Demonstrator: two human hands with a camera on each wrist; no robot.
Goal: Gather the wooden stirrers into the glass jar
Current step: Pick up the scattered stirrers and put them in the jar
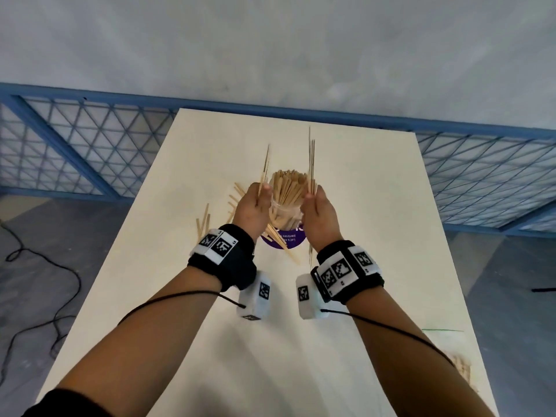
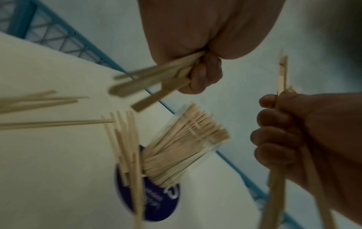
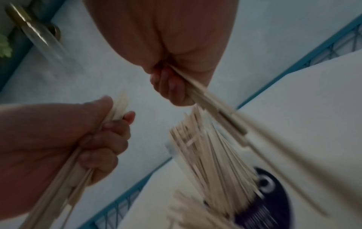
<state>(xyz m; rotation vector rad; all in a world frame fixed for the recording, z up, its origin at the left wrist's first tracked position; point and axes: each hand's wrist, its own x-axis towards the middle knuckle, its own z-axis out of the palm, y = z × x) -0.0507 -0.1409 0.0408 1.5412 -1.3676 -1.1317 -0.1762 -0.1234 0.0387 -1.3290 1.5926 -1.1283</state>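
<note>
Both hands hold stirrers beside the jar (image 1: 285, 207).
Left hand (image 1: 252, 207) and right hand (image 1: 319, 212) fingers curl round stirrer bundles; purple disc (image 1: 282, 240) writing partly legible: "Let's".

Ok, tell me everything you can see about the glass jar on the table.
The glass jar is a clear, round, open-topped container standing upright near the middle of the pale table. It is packed with wooden stirrers that stick out above its rim and fan slightly. It sits on a round purple disc with white print. Loose stirrers lie around its base. The left hand and right hand flank it, each gripping more stirrers; whether they touch the glass is unclear.
</note>
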